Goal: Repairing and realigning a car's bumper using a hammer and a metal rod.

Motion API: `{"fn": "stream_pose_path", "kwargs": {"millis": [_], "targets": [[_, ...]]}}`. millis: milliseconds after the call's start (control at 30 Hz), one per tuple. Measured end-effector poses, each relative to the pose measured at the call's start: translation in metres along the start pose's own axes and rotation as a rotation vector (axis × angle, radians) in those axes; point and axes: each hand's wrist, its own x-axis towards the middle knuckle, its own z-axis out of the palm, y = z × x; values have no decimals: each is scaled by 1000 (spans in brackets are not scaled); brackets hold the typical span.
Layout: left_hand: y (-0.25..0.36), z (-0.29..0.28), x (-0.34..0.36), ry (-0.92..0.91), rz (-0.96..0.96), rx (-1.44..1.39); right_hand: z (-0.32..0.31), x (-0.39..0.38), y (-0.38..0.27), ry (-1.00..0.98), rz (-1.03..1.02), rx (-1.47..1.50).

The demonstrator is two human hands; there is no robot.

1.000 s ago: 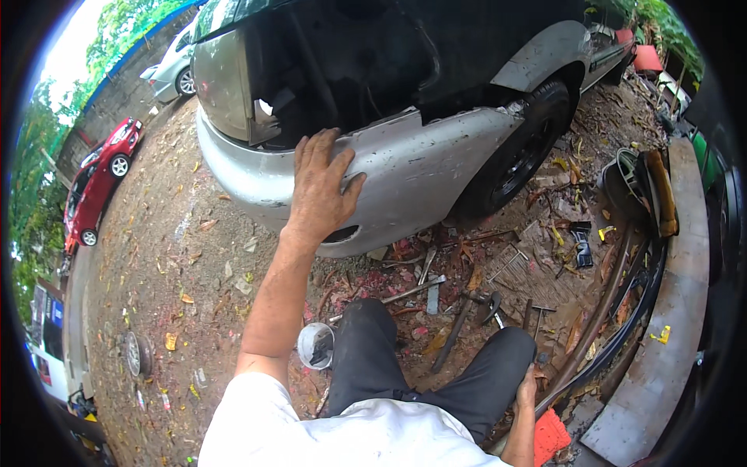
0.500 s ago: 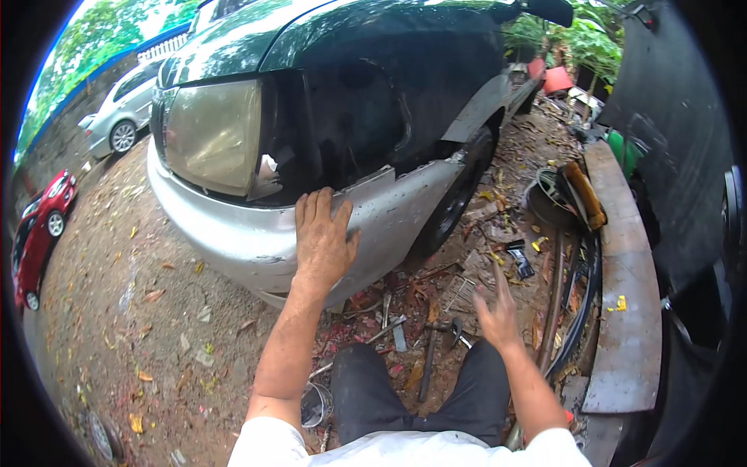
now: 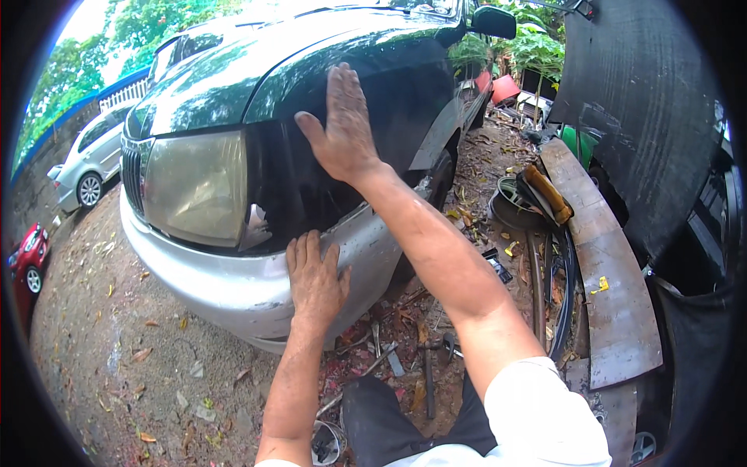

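Observation:
My left hand [image 3: 315, 282] rests with its fingers stretched over the upper edge of a scuffed silver bumper [image 3: 222, 284]. Higher up, my right hand [image 3: 348, 132] is held flat, thumb apart, in front of the dark green front fender [image 3: 408, 93] of a car; whether the palm touches the paint I cannot tell. Neither hand holds anything. Left of both hands sits a cloudy headlight [image 3: 194, 187], with a torn pale piece [image 3: 257, 226] at its lower right corner. My right forearm covers part of the bumper's right end and the front wheel.
Between my knees lies a hammer [image 3: 429, 377] among scraps and leaves. A small bucket [image 3: 327, 444] stands by my left leg. To the right are a wheel rim [image 3: 510, 208], a long bent board [image 3: 603, 272] and a black sheet [image 3: 638, 117]. A silver car [image 3: 97, 159] and red car [image 3: 31, 253] stand left.
My right hand has risen from above my right knee to the fender. The left hand stays on the bumper. The view has tilted up and shifted right.

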Motion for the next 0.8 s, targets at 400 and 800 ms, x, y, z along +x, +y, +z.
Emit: {"fn": "stream_pose_path", "kwargs": {"millis": [400,800], "targets": [[0,5,5,-21,17,-7,1,47,69,38,127,6],[12,15,14,-63,-46,78,-6,57,191,127,400,99]]}}
